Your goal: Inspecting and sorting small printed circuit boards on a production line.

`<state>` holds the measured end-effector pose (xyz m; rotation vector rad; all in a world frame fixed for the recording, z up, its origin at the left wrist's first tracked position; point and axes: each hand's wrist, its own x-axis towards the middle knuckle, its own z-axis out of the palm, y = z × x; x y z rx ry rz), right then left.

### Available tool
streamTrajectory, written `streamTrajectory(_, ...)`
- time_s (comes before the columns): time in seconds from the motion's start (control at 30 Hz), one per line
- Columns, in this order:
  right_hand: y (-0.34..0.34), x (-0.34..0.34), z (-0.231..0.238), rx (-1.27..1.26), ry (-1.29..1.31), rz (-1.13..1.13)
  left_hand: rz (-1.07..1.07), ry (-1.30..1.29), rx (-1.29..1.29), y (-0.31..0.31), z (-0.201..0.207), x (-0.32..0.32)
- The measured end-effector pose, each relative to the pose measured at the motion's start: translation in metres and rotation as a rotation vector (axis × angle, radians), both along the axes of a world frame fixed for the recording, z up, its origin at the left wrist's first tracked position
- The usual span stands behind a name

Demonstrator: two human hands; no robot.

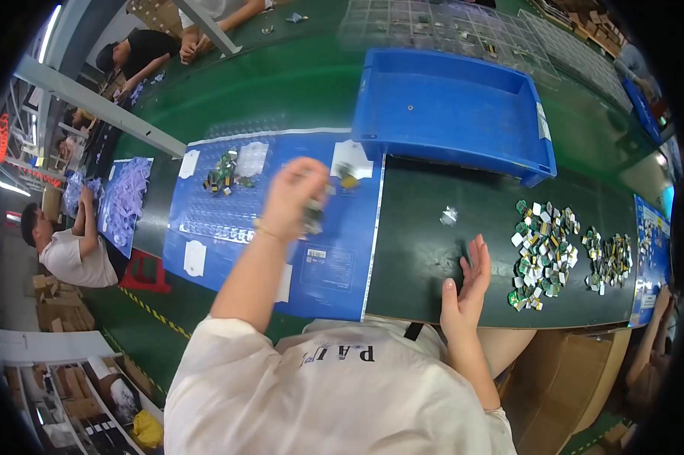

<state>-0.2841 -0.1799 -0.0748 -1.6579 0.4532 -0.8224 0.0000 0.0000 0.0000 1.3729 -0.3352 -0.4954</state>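
My left hand (295, 199) is raised over the blue sheet (330, 303), its fingers curled and smeared by motion. A blurred grey-green bit (312, 217) shows at its palm side; what it is I cannot make out. Just right of that hand, a blurred yellow-and-green piece (347, 179) appears over a white patch of the sheet. Left of it, a small heap of green circuit-board pieces (222, 174) lies on a clear blister tray (205, 221). My right hand (469, 292) is open, thumb and fingers apart and holding nothing, at the front of the dark table (406, 265).
A blue bin (455, 98) with one small ring-like bit stands behind the table. Two piles of small board pieces (545, 254) (608, 262) lie right of my right hand; a crumpled shiny bit (449, 216) lies nearer. A metal post (99, 104) slants at left. Other people work nearby.
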Motion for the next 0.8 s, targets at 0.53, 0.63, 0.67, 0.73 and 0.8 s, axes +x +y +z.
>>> streamTrajectory(0.53,-0.002,-0.006,0.003,-0.086,0.055,0.038,0.480,-0.628,0.513,0.119,-0.024,0.119)
streamTrajectory(0.63,-0.008,-0.015,0.009,-0.203,0.069,0.026,0.528,-0.717,0.456,0.102,-0.024,0.113)
streamTrajectory(0.67,-0.013,-0.020,0.014,-0.347,0.119,0.044,0.493,-0.786,0.539,0.096,-0.018,0.104)
streamTrajectory(0.73,-0.027,-0.029,0.025,-0.509,0.215,-0.046,0.502,-0.913,0.416,0.069,0.001,0.063)
streamTrajectory(0.8,-0.045,-0.041,0.033,-0.660,0.326,-0.216,0.410,-0.890,0.270,0.058,0.013,0.026)
